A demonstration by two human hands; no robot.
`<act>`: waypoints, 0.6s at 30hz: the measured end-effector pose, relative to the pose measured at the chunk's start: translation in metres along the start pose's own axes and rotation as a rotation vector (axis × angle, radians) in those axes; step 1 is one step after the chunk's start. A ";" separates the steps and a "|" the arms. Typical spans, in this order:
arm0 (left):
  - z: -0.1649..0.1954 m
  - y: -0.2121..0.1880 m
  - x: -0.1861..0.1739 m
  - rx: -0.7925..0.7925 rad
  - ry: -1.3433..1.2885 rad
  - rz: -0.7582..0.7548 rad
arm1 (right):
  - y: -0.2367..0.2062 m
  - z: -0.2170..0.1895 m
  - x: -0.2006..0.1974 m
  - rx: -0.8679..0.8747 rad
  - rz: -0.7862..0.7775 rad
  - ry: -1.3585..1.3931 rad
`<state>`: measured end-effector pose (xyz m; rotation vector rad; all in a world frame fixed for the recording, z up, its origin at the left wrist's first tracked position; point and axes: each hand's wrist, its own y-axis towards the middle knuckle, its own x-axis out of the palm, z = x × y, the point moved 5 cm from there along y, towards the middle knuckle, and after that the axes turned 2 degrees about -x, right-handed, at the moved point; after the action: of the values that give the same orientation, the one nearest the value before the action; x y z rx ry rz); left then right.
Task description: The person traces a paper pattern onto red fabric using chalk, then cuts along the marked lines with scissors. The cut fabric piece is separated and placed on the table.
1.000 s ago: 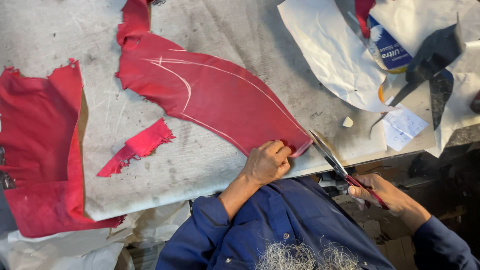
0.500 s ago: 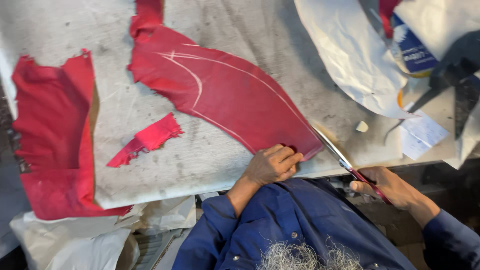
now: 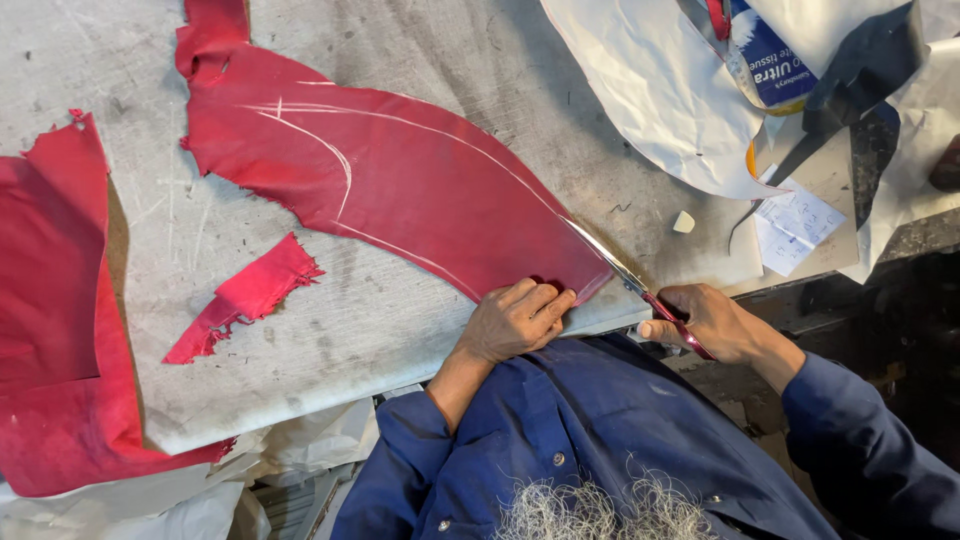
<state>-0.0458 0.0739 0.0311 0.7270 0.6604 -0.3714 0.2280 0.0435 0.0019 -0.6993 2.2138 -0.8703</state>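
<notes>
**Cutting red leather at near table edge**

Left hand [image 3: 515, 322] flat on the near tip of the big red leather piece [image 3: 400, 190], fingers curled down, pressing it onto the table [image 3: 420, 40] right at the near edge; pinning, not gripping. Right hand [image 3: 715, 322] closed around the red handles of scissors [image 3: 640, 285], just off the near edge, thumb and fingers wrapped through the loops. Blades slim and pointed away from the body, lying along the right border of the leather, following a white chalk line [image 3: 450, 135]; blades nearly closed, cannot tell exact gap. Leather piece spread flat across table middle, running from the far edge down to the near edge, marked with several curved chalk lines. Small red scrap [image 3: 245, 298] lying loose left of the hand, apart from the big piece. Second large red piece [image 3: 50, 330] hanging over the left edge of the table. White paper sheet [image 3: 650, 90] at the far right corner, overlapped by a blue-and-white tube [image 3: 765, 60] and dark offcuts [image 3: 870, 70]. Small white chalk lump [image 3: 684, 221] on the table right of the blades, near a small note slip [image 3: 795, 225]. Blue sleeves [image 3: 600, 420] along the bottom, below the table edge.
</notes>
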 end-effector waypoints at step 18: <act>-0.002 -0.002 0.006 -0.020 0.005 -0.024 | -0.003 0.009 0.011 0.039 0.048 -0.085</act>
<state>-0.0436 0.0732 0.0253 0.7014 0.6771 -0.3846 0.2278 0.0309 -0.0047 -0.6503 2.1243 -0.8423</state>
